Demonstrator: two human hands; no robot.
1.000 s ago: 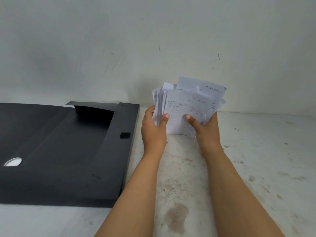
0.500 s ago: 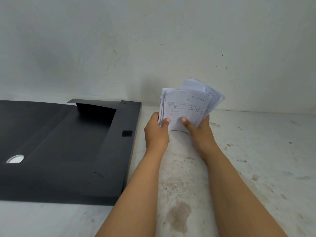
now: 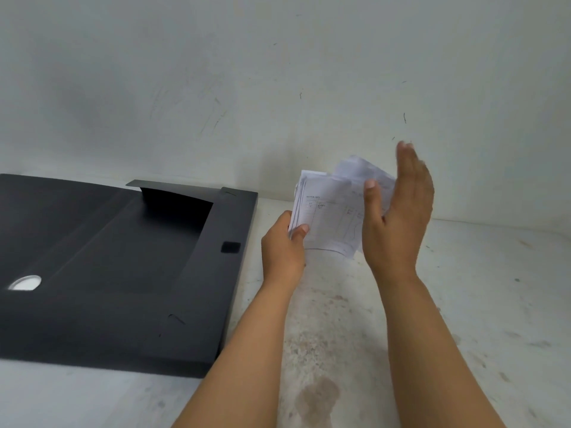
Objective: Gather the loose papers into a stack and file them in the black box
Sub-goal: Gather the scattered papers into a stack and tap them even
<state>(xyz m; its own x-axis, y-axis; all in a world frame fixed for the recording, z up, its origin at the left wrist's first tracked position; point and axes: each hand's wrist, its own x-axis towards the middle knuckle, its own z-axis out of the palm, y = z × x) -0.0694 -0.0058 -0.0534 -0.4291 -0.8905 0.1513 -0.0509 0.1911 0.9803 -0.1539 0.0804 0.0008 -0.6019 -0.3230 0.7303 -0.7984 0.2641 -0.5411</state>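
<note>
papers: uneven stack, held upright above table near its far edge, just right of black box; some sheets skewed out at upper right
L hand: grip closed, thumb in front pinching stack's lower-left corner; alone carries the stack
R hand: open, flat, palm facing stack's right edge; touching or not, can't tell
why: prob. flat palm to knock skewed edges flush
black box: open, flat on table's left part, cavity up, no papers in it
rel. to grip: bulk of stack lies up and right of L pinch
</note>
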